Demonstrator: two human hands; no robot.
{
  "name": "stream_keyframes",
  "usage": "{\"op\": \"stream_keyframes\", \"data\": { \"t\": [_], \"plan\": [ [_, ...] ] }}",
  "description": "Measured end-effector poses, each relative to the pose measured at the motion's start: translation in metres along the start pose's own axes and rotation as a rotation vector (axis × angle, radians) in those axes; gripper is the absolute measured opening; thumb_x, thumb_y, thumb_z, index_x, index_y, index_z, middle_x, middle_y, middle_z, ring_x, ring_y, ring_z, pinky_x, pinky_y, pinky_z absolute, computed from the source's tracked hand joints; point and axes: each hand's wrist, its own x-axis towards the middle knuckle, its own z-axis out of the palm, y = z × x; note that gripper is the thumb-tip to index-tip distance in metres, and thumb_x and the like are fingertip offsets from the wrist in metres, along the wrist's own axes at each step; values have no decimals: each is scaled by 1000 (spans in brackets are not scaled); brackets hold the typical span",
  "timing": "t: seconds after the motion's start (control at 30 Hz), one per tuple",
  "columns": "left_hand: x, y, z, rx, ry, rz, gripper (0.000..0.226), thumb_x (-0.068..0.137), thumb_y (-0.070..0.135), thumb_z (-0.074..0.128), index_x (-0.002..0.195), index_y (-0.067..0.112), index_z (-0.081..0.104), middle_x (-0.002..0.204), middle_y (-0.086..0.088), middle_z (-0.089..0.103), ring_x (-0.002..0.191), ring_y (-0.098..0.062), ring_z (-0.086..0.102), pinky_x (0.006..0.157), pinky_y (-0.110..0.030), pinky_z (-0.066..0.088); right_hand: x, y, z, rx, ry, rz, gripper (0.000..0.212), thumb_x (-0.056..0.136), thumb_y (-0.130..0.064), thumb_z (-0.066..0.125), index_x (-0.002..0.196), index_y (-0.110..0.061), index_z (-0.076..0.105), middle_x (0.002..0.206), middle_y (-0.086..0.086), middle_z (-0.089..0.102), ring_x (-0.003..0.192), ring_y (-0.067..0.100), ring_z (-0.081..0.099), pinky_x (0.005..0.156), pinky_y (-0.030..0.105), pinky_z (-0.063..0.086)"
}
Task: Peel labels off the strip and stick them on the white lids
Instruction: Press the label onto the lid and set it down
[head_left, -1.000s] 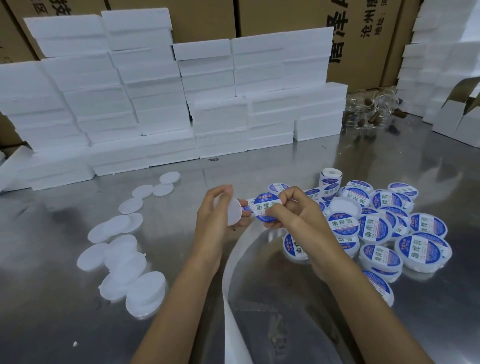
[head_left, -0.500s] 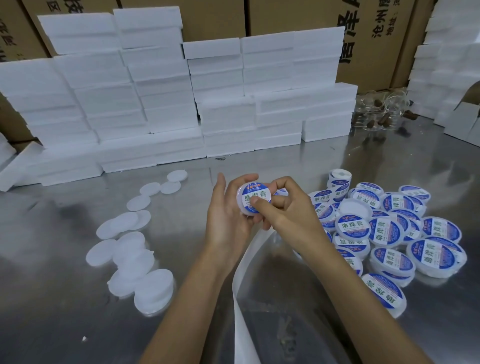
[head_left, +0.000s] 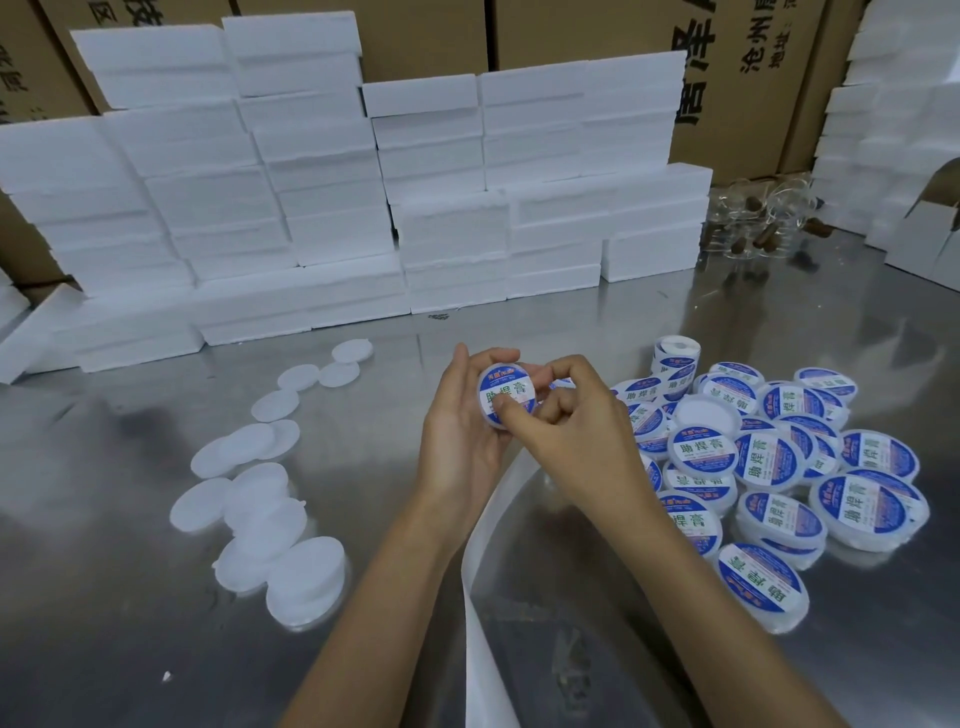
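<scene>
While the left hand cups a white lid at frame centre, fingers curled round its rim, the right hand presses a thumb on the blue label now covering it. Uneven pressure could trap a crease or leave an edge lifting. Beneath the wrists the backing strip trails toward the bottom edge and could snag. Bare lids wait lower left on the desk; labelled ones pile right.

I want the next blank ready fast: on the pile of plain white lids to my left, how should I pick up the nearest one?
Take the nearest plain lid by its rim, thumb and fingers on opposite edges, coming from above and the near side with the left hand. It lies flat, partly over its neighbours, so its near edge looks free; the flat top gives nothing to pinch.
</scene>
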Motion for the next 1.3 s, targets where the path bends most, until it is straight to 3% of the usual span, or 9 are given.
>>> {"op": "stream_keyframes", "data": {
  "t": [0.1,0.2,0.3,0.5,0.6,0.73,0.93,1.13,1.3],
  "plan": [
    [0,1,1,-56,23,14,44,105,40,31,106,6,58,107,-19,65,100,-33,64,91,-43,51,-1,3,-3,-179,73,-15,58,65,-73,63,98,-31,41,55,-10,50,56,4,54,52,26,41],
    [0,0,1,-86,6,24,45,105,41,31,113,5,57,113,-20,66,100,-31,64,85,-39,55,-4,4,0,-310,77,-79,55,67,-86,47,75,-32,40,59,-16,52,55,4,50,49,28,31],
    [-1,2,2,-112,-22,8,45,105,42,31,114,6,57,120,-21,64,99,-32,61,87,-41,51,-6,4,3,-396,83,-156,49,80,-82,35,70,-34,41,57,-14,51,54,3,50,49,26,27],
    [-2,2,4,-89,-29,-7,44,104,41,31,109,7,59,119,-20,65,100,-26,67,91,-35,51,-5,3,-1,-446,177,-241,44,101,-47,32,68,-20,42,53,-9,38,50,17,37,45,23,19],
    [-2,1,5,-55,-20,3,49,104,44,29,114,6,56,117,-20,65,100,-25,67,94,-35,50,-7,1,-2,-472,145,-201,54,98,-58,21,64,-22,41,53,-7,42,52,20,45,48,29,23],
    [-5,0,9,-2,-55,-6,56,104,50,23,120,6,54,115,-19,65,101,-27,65,93,-37,51,-7,-2,1,-588,178,-127,70,77,-89,15,56,-25,35,48,-8,41,48,12,37,50,29,21],
    [-5,0,10,14,-98,1,55,105,45,25,119,2,56,117,-19,67,104,-26,67,95,-36,53,-4,3,1,-541,192,-142,71,86,-76,13,55,-22,46,48,-6,45,50,16,44,49,27,22],
    [-3,1,7,-24,-61,-3,51,99,48,36,107,5,63,117,-17,68,105,-24,67,99,-36,51,-2,5,3,-439,165,-83,64,100,-55,22,60,-18,56,52,-5,49,54,17,54,51,29,40],
    [-2,2,5,-56,-63,-5,49,105,45,28,117,6,55,123,-18,69,103,-28,67,99,-43,49,-8,4,4,-499,114,-149,57,87,-77,19,69,-29,43,54,-11,47,59,17,51,57,30,32]
  ]
}}
